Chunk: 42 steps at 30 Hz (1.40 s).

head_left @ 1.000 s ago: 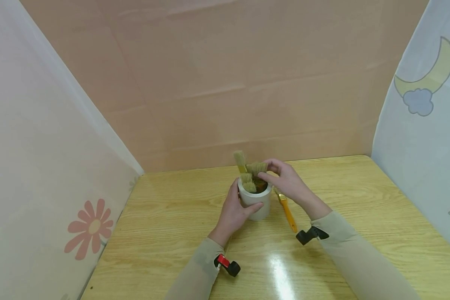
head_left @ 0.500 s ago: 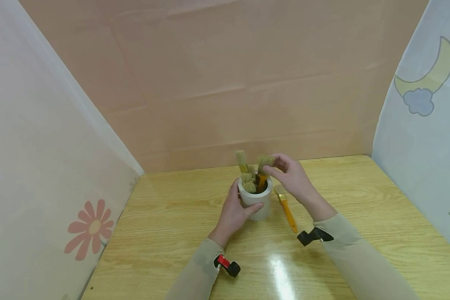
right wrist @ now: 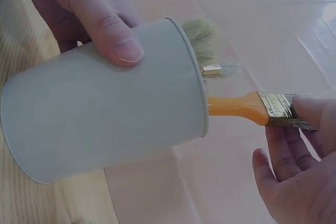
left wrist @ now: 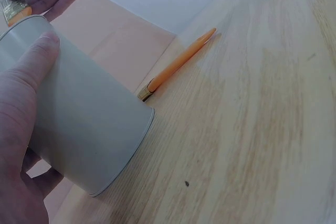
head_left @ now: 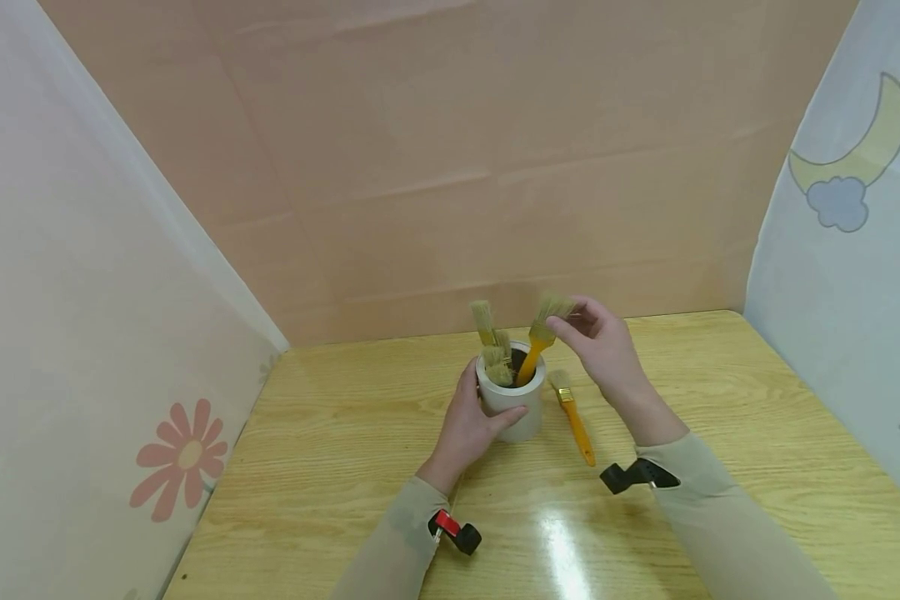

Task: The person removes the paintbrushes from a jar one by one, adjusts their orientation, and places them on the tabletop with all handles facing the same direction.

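Note:
My left hand grips a light grey cylindrical pot standing on the table, thumb across its near side. With thumb and fingers my right hand pinches the bristle end of a wide paintbrush, above the pot's right rim. The orange handle of that brush slants down into the pot, its lower end hidden inside. Several other paintbrushes lean at the pot's left side, bristles up. A separate orange-handled paintbrush lies on the table just right of the pot.
The wooden table runs back to a plain pinkish cloth wall. White cloth walls with printed figures stand at the left and right. A small dark spot marks the tabletop.
My right hand has moved up and right, drawing the wide paintbrush partway up so more of its orange handle shows. The left hand and the pot have stayed in place.

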### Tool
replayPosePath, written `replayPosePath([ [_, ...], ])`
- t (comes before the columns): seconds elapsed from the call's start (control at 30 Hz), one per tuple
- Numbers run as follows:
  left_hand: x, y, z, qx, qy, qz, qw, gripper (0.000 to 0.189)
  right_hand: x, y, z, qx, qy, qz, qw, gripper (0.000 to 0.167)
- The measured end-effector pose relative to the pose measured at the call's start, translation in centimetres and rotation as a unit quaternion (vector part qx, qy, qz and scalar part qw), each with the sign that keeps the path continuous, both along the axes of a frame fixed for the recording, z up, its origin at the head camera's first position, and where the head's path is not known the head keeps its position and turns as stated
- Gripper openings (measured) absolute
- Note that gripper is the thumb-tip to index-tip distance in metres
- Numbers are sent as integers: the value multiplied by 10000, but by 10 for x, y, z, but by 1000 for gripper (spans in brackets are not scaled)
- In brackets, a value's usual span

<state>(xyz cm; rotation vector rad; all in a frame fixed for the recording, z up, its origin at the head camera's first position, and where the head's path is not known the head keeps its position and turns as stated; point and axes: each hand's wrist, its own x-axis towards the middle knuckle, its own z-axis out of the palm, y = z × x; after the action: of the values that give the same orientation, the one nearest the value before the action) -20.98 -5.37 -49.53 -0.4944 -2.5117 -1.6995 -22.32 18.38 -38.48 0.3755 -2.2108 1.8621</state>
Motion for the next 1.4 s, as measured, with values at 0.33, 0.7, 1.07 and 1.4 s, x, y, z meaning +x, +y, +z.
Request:
replayPosePath([
  [0.33,1,0,2,-22,-66,34,10000,106,4,12,9,-811,-25,-219,9965,25],
  [0.7,0,1,1,-36,-94,93,9999,106,4,30,14,-2149,-96,-296,9761,23],
  [1.07,0,1,1,-28,-12,102,9999,109,6,47,16,-3122,-198,-169,9497,26],
  [1.4,-1,2,1,-22,68,46,10000,109,5,63,10,-2821,-314,-195,9587,19],
])
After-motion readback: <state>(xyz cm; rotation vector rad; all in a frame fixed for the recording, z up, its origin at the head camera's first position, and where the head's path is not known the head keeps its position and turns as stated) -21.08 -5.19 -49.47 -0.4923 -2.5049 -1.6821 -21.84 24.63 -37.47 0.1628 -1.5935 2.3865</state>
